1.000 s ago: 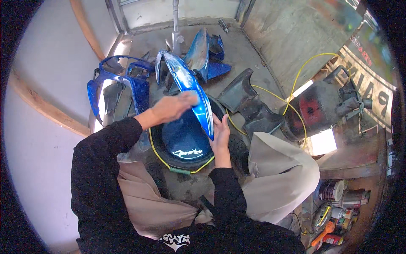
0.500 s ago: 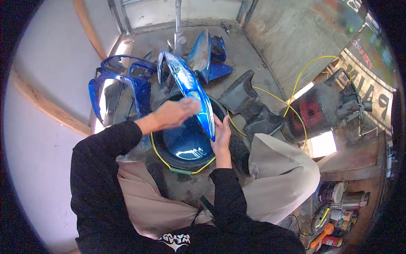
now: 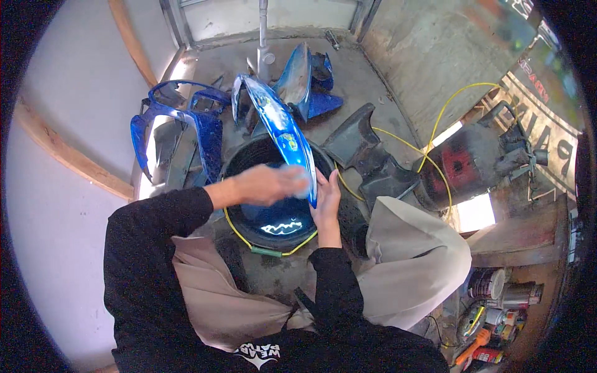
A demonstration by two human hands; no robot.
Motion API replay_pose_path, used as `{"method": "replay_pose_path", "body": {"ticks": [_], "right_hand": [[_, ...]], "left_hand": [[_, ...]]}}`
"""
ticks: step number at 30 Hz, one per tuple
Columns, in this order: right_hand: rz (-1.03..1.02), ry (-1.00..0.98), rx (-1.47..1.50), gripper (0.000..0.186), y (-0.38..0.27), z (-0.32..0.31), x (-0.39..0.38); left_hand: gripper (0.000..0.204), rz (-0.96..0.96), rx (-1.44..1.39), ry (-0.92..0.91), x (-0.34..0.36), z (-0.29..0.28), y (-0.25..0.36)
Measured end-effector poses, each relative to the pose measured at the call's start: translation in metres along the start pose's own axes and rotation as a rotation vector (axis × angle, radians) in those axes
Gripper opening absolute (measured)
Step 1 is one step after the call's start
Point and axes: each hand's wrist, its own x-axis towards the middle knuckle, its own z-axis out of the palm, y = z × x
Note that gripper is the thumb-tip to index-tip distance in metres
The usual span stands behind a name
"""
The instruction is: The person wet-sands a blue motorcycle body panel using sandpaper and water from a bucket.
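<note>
Partly curled, hands [image 3: 267, 184] [image 3: 326, 200] holding pale pad [image 3: 300, 181], blue panel [image 3: 273, 112]

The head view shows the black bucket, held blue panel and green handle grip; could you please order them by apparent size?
Largest: black bucket, partly hidden
Then: blue panel, narrow
Smallest: green handle grip

On my remote feed I see a pale wall [image 3: 68, 242] with wooden battens [image 3: 69, 154] at left, a stained grey wall [image 3: 435, 68] at right, grey floor [image 3: 367, 81] between them, and bright light [image 3: 476, 210] low above a brown wooden ledge [image 3: 519, 252].
</note>
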Motion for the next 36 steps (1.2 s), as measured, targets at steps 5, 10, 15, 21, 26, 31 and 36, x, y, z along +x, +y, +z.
{"method": "replay_pose_path", "body": {"ticks": [5,10,15,21,26,31,36], "right_hand": [[-0.023,-0.012,-0.035,0.1,0.0,0.003,-0.002],[-0.006,0.003,-0.025,0.102,0.001,0.005,-0.001],[0.011,0.009,-0.044,0.098,0.001,0.004,-0.003],[-0.008,0.018,0.01,0.097,0.0,0.008,-0.002],[-0.038,-0.021,-0.005,0.097,-0.003,0.004,-0.003],[0.002,0.032,-0.033,0.098,0.0,0.004,-0.003],[0.02,-0.027,-0.009,0.097,0.003,-0.006,0.003]], "left_hand": [[0.063,0.186,0.025,0.246,0.004,0.012,-0.028],[0.056,-0.094,0.136,0.344,-0.006,-0.004,-0.043],[0.062,0.344,-0.021,0.082,0.007,0.014,0.0],[0.055,-0.193,0.035,0.245,-0.005,-0.005,-0.051],[0.055,0.029,-0.001,0.022,0.003,-0.002,0.001],[0.058,0.195,-0.051,0.144,0.004,0.005,-0.019],[0.058,-0.212,0.034,0.254,-0.004,-0.007,-0.047]]}}
